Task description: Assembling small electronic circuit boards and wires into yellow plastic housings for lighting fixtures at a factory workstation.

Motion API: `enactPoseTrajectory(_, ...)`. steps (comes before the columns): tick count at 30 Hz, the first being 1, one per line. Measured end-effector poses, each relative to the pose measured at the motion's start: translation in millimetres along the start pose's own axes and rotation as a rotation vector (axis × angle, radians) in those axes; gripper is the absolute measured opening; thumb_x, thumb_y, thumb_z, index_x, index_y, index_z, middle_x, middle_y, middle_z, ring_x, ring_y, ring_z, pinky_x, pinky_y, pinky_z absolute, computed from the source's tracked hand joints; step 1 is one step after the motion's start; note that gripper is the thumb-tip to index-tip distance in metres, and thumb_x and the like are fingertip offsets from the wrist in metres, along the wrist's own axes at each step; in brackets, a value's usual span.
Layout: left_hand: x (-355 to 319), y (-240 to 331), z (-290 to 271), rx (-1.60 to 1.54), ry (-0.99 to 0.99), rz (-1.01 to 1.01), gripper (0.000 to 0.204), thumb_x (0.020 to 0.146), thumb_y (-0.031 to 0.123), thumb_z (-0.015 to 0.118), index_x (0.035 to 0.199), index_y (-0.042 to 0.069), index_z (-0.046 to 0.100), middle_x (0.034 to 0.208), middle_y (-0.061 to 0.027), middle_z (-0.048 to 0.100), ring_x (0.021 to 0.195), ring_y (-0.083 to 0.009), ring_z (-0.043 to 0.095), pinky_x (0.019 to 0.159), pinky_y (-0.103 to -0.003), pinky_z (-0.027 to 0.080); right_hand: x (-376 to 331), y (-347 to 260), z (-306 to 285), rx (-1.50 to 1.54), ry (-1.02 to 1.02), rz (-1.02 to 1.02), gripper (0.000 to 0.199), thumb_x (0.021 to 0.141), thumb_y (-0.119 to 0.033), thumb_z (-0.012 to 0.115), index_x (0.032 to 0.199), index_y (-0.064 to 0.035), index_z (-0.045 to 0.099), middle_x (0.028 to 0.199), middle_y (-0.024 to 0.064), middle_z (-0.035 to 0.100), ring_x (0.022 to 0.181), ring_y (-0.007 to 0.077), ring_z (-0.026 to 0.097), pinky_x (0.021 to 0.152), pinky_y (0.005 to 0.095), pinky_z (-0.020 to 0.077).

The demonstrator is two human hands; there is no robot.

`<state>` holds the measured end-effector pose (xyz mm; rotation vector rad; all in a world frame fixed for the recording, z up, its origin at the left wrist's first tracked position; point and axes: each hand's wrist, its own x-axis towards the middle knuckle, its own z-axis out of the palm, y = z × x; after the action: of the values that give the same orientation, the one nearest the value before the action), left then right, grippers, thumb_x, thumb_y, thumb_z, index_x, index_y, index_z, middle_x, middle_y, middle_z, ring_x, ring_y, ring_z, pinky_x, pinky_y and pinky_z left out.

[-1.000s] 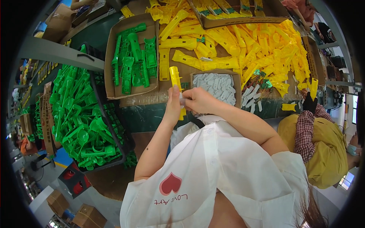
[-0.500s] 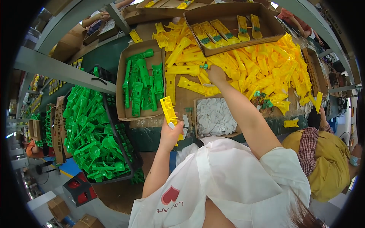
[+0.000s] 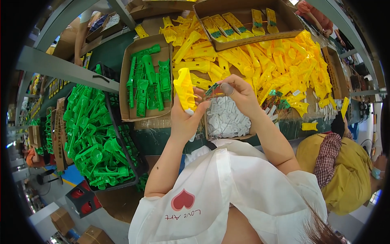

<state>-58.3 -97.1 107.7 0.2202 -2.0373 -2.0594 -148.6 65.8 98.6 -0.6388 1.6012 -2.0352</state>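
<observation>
My left hand (image 3: 185,120) grips a yellow plastic part (image 3: 184,90) and holds it upright above the table's near edge. My right hand (image 3: 237,92) is beside it, pinching a small green piece (image 3: 211,89) between thumb and fingers, close to the yellow part. Just below my hands sits a small cardboard box of white plastic pieces (image 3: 225,120). A big heap of yellow parts (image 3: 264,65) lies beyond my hands.
A cardboard tray of green parts (image 3: 148,81) stands at the left of the table. A black crate (image 3: 122,134) holds many green parts lower left. A box with finished yellow parts (image 3: 243,22) sits at the back. A person in yellow (image 3: 345,171) sits at right.
My right hand came back from the yellow heap with a small green piece and met my left hand. The left hand raised the yellow part higher.
</observation>
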Motion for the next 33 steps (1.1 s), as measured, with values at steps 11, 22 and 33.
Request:
enactPoseTrajectory(11, -2.3, 13.6, -9.4, 0.067, 0.086, 0.087, 0.031, 0.074, 0.003, 0.065, 0.101, 0.001, 0.049, 0.083, -0.0017, 0.057, 0.074, -0.0084, 0.055, 0.066, -0.020, 0.044, -21.5, -1.6, 28.1, 0.134, -0.047, 0.255, 0.023, 0.086, -0.008, 0.051, 0.105, -0.0040, 0.039, 0.073, 0.0011, 0.046, 0.052, 0.0047, 0.042, 0.043, 0.0180, 0.0319)
enactPoseTrajectory(22, -18.4, 19.0, -13.9, 0.098, -0.016, 0.025, 0.031, 0.075, 0.005, 0.064, 0.103, 0.002, 0.051, 0.085, -0.0019, 0.058, 0.079, -0.0096, 0.056, 0.071, -0.023, 0.044, -31.4, -10.1, 49.4, -0.026, 0.021, 0.292, 0.016, 0.085, -0.013, 0.056, 0.092, -0.0032, 0.046, 0.063, 0.0010, 0.052, 0.053, 0.0060, 0.047, 0.048, 0.0199, 0.0380)
enactPoseTrajectory(33, -14.8, 3.0, -18.0, -0.588, -0.075, -0.203, 0.059, 0.089, 0.050, 0.034, 0.120, 0.000, 0.041, 0.110, -0.0131, 0.054, 0.087, -0.0195, 0.059, 0.061, -0.030, 0.054, -39.0, -25.2, 63.5, -0.086, 0.066, 0.386, 0.019, 0.085, -0.017, 0.057, 0.073, -0.0034, 0.051, 0.055, 0.0000, 0.051, 0.042, 0.0050, 0.045, 0.039, 0.0183, 0.0342)
